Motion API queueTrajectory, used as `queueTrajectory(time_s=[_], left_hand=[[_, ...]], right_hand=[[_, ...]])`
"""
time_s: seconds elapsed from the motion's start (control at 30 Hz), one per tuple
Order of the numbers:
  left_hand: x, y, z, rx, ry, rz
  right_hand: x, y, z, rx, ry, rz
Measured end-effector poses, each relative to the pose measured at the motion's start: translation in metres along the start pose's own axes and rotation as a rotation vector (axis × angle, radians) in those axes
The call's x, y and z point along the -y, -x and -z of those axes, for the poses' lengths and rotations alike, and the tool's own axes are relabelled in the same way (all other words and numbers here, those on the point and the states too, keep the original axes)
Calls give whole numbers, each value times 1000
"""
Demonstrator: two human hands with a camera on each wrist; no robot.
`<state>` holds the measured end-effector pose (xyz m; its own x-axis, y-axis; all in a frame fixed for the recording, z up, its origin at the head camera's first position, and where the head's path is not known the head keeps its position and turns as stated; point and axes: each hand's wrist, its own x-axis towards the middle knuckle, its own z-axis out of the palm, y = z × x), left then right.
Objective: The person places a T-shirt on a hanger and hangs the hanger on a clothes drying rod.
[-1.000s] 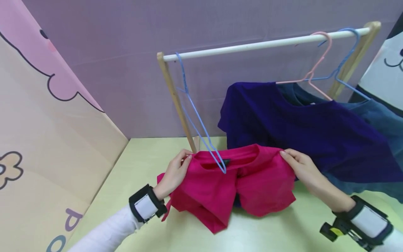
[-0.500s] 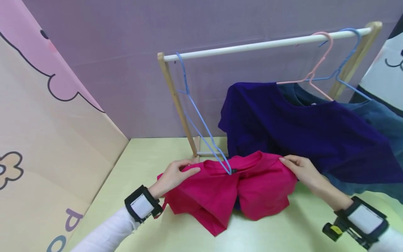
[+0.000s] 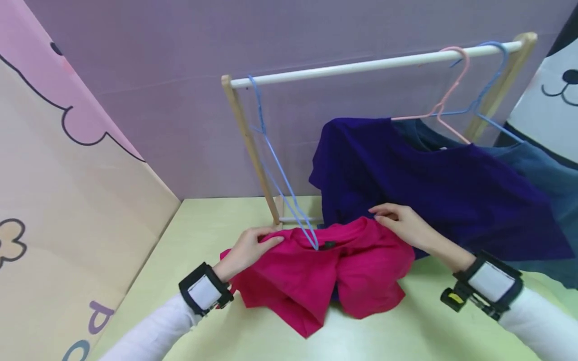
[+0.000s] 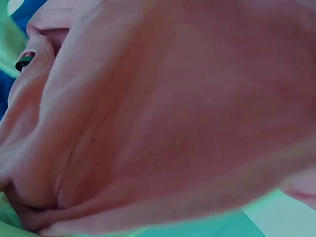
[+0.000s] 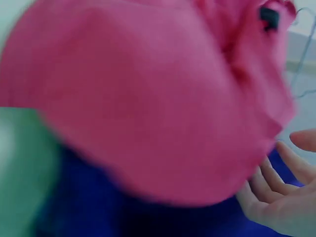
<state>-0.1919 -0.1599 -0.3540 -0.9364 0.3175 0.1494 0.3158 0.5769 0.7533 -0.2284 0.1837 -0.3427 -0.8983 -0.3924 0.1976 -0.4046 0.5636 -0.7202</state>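
Observation:
A bright pink T-shirt (image 3: 289, 281) slopes over the table, its collar towards the rack. My left hand (image 3: 248, 250) holds its left shoulder, thumb lying on top and the other fingers hidden behind the cloth. At the right shoulder, beside the collar, is my right hand (image 3: 404, 225); the right wrist view shows its thumb apart from the fingers (image 5: 276, 177), whose tips touch the cloth's edge. A blue wire hanger (image 3: 283, 175) hangs from the rod, its low end over the collar; whether it sits inside the neck I cannot tell. Pink cloth (image 4: 173, 108) fills the left wrist view.
The rack's white rod (image 3: 361, 66) runs between wooden posts. A dark purple T-shirt (image 3: 406, 185) on a pink hanger (image 3: 451, 90) and a teal T-shirt (image 3: 537, 168) on another blue hanger (image 3: 487, 90) hang on the right. Printed panels (image 3: 90, 200) stand along the left.
My right hand has let go of the outer shoulder and moved left towards the collar. The T-shirt's collar sits slightly lower, and my left thumb now lies straighter along the cloth.

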Motion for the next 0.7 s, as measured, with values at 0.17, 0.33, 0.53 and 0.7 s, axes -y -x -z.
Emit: queueTrajectory(time_s=[0.17, 0.33, 0.53, 0.7], left_hand=[[-1, -2, 1, -18, -22, -8], [0, -3, 2, -30, -41, 2], [1, -4, 1, -29, -44, -7], [2, -5, 1, -14, -31, -5]], right_hand=[[45, -22, -4, 91, -23, 40], [87, -37, -9, 157, -60, 79], [128, -49, -17, 185, -35, 109], [148, -62, -31, 240, 8, 100]])
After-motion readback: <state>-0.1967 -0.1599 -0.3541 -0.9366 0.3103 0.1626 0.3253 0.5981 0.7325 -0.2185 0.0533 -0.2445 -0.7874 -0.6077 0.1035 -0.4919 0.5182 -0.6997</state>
